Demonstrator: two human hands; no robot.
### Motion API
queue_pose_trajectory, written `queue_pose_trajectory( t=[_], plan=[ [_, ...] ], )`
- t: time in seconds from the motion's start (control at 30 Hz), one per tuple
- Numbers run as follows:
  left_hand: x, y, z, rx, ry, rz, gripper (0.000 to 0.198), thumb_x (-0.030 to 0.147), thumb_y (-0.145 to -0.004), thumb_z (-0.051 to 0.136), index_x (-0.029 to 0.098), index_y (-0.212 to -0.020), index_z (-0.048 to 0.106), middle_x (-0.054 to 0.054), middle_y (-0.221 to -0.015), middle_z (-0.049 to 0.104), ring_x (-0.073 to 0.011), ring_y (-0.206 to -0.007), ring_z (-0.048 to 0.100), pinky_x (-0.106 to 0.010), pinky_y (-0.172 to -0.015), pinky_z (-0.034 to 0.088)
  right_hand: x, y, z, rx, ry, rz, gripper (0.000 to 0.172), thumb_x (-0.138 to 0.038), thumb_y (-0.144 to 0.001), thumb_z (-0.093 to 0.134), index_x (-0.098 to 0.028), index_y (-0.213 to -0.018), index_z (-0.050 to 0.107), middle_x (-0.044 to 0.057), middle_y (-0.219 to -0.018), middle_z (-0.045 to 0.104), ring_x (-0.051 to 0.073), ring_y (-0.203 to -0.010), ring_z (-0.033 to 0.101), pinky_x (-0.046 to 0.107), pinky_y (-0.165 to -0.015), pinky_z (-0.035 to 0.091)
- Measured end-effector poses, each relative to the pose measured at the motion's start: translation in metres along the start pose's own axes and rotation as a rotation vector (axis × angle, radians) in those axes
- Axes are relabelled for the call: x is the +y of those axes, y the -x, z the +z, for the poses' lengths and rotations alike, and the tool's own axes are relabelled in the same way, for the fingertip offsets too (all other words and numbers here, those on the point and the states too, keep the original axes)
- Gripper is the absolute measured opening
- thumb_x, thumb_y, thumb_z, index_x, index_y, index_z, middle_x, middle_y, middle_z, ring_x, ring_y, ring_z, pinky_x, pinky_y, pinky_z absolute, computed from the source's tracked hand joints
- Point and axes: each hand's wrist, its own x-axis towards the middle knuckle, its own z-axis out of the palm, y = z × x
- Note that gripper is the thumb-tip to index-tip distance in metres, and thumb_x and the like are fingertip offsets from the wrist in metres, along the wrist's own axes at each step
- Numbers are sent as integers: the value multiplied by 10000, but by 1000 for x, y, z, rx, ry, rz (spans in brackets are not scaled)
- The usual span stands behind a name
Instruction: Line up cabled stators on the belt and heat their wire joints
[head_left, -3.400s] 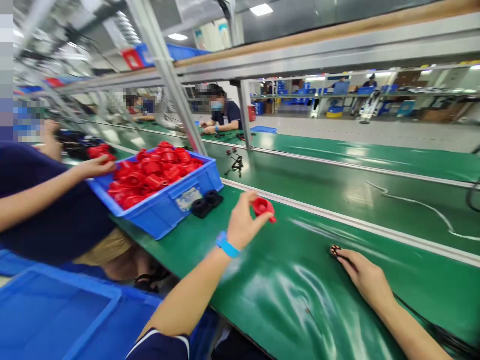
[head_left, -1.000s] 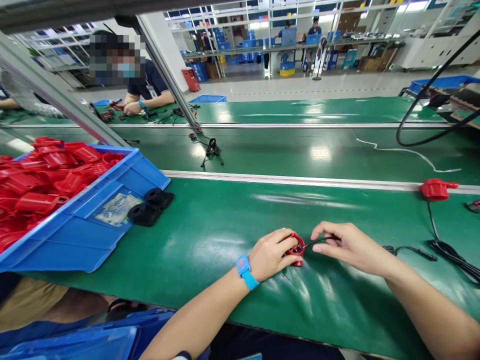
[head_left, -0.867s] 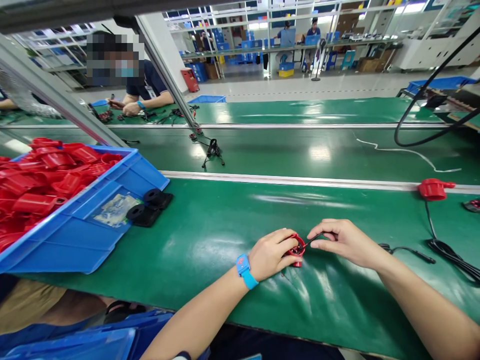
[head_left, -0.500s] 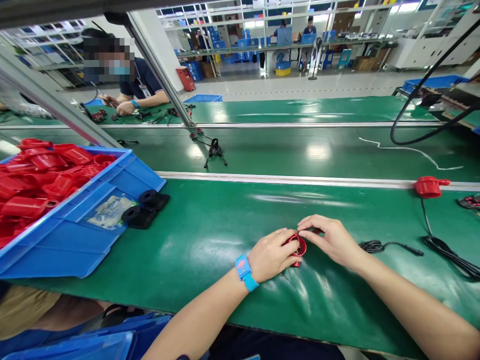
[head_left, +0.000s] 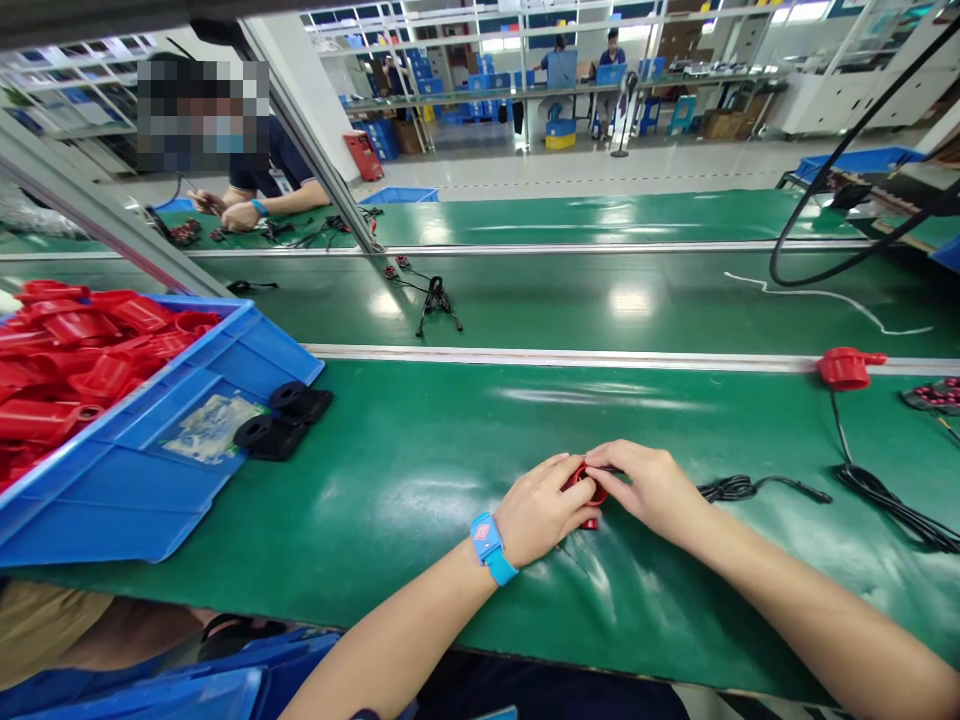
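Note:
My left hand [head_left: 538, 512], with a blue wrist strap [head_left: 489, 545], grips a small red plastic housing [head_left: 591, 523] against the green mat. Its fingers reach over the round opening and hide much of it. Fingertips of my right hand [head_left: 651, 488] pinch a black cable [head_left: 613, 470] at the far rim of the housing. Beyond the right wrist, a bundled part of black cable [head_left: 726, 489] lies on the mat, ending in a plug. What sits inside the housing is mostly covered.
A blue bin [head_left: 180, 420] heaped with red housings [head_left: 105, 340] stands at left, two black parts [head_left: 277, 430] beside it. At right lie another red housing [head_left: 849, 368] and coiled cable [head_left: 892, 505]. A metal post [head_left: 315, 130] rises left. A co-worker [head_left: 262, 180] sits across.
My right hand has shifted left, bringing its pinched fingertips and the cable closer over the red housing. My left hand stays on the housing. The view has shifted slightly.

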Motion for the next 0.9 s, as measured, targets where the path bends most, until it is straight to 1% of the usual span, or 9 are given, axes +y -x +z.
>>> queue_pose_trajectory(
  t=[0.07,0.13,0.17,0.23,0.43,0.5,0.6,0.67,0.9],
  plan=[
    [0,2,1,17,16,-19,243,392,-961,559,162,-995,631,-109,-1178,615,-214,-1066,616,-362,-1007,545,2,-3,-7,-76,-270,163,117,-283,-943,600,-198,-983,671,33,-974,724,181,-876,702,301,-803,595],
    [1,3,2,24,11,-21,247,397,-961,557,169,-1019,633,-103,-1190,614,-219,-1072,616,-366,-1000,551,4,-5,-12,-100,-412,259,137,-323,-928,619,-199,-949,673,23,-948,728,172,-856,703,279,-779,588],
    [1,3,2,23,6,-20,247,397,-962,556,172,-1026,634,-101,-1196,615,-219,-1077,617,-366,-1000,552,4,-6,-12,-88,-414,272,145,-329,-928,613,-199,-931,676,21,-936,729,171,-846,701,275,-767,581],
    [2,3,3,25,-10,-17,248,401,-960,560,174,-1023,635,-103,-1198,619,-214,-1075,625,-367,-1005,551,3,-5,-11,-58,-324,253,144,-321,-930,599,-206,-912,684,15,-913,729,165,-825,692,271,-747,559],
    [2,1,5,37,-66,17,218,372,-932,616,163,-989,638,-128,-1180,638,-214,-1072,646,-384,-1043,531,-2,-3,-3,-38,-42,109,168,-260,-962,510,-202,-916,661,29,-912,712,164,-801,661,290,-730,506],
    [1,1,5,43,-34,16,220,379,-936,609,163,-966,638,-121,-1173,643,-208,-1073,645,-381,-1050,527,-2,-4,-3,-39,-61,118,165,-259,-963,511,-204,-923,661,26,-916,711,163,-810,661,288,-736,505],
    [1,3,4,62,23,-8,234,404,-948,584,176,-953,636,-90,-1160,650,-189,-1059,644,-368,-1053,526,-2,-7,-8,-73,-238,201,130,-286,-945,565,-213,-918,669,4,-893,718,148,-800,672,260,-728,521],
    [2,5,3,70,28,-9,235,404,-954,574,178,-958,638,-87,-1162,649,-187,-1052,645,-373,-1053,527,-2,-7,-10,-85,-305,224,129,-299,-939,585,-213,-903,674,0,-881,722,144,-792,677,249,-727,527],
    [1,4,4,84,-40,27,218,374,-944,596,165,-914,651,-117,-1128,656,-206,-1038,657,-382,-1002,564,-6,-4,-3,-51,-79,90,164,-261,-975,508,-207,-924,655,25,-876,704,157,-780,656,274,-714,503]
  ],
)
